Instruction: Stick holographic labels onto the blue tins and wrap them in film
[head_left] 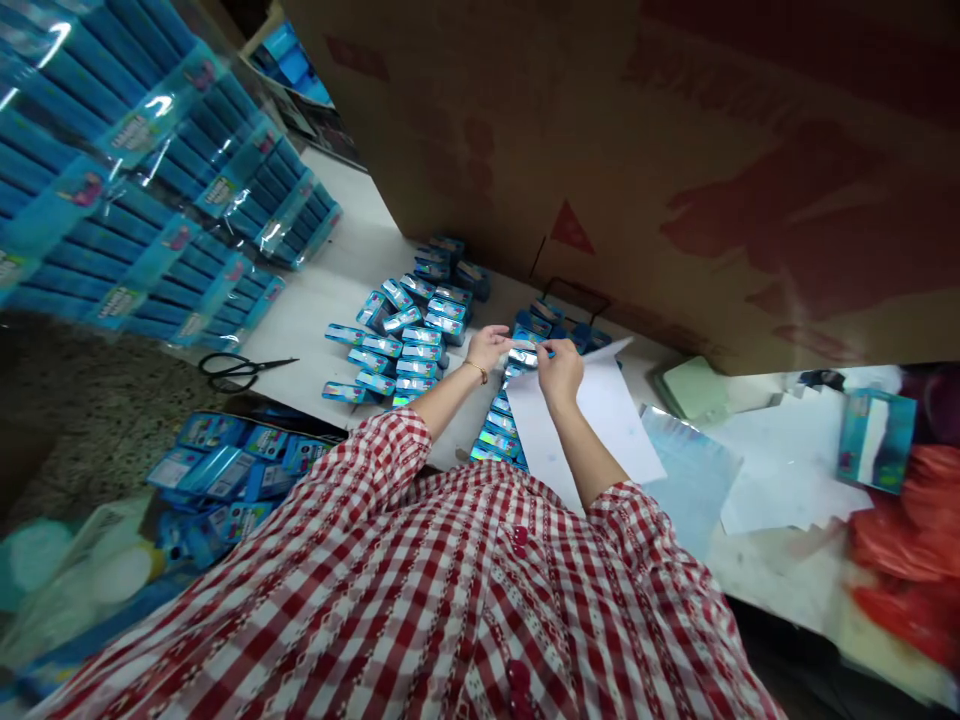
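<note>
Table (311, 300) below, left hand (487, 347) and right hand (561, 368) pinch blue box (531, 352).

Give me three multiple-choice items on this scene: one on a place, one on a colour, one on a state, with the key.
1. Where do the black-handled scissors lie?
A. On the white tabletop
B. On the green pad
C. Inside the cardboard carton

2. What colours is the checked shirt?
A. Blue and yellow
B. Red and white
C. Green and black

3. How do the left hand and right hand stand to the small blue box?
A. Holding it between them
B. Neither touches it
C. Pressing it into the carton

1: A, they lie left of the stacked blue boxes.
2: B, red checks on white cover both sleeves.
3: A, both hands pinch it above the white paper sheet.
</note>
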